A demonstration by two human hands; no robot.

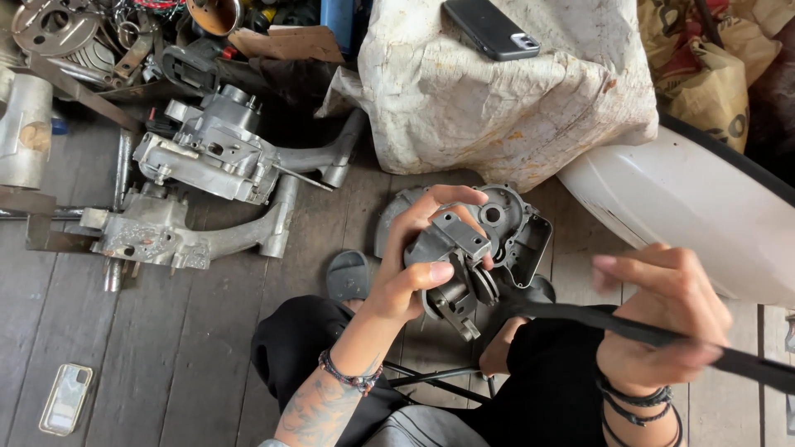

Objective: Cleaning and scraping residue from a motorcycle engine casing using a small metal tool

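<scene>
Left hand [410,265] gripped grey cast-metal engine part w/ round flanged end [455,273], held in air above lap, center of view. Fingers [431,203] curled over top, thumb pressed on side. Part's long axis ran diagonal, flanged end pointed down-right.

Right hand [662,319] closed around long black flat bar [662,335], blurred; bar lay approx. horizontal, tip toward part.

Behind part: grey metal engine cover [517,228] on wooden floor [166,348]. Crumpled white sack [497,99] at top, black phone [490,29] on it. Yellow-brown printed bags [704,74] top right.
</scene>
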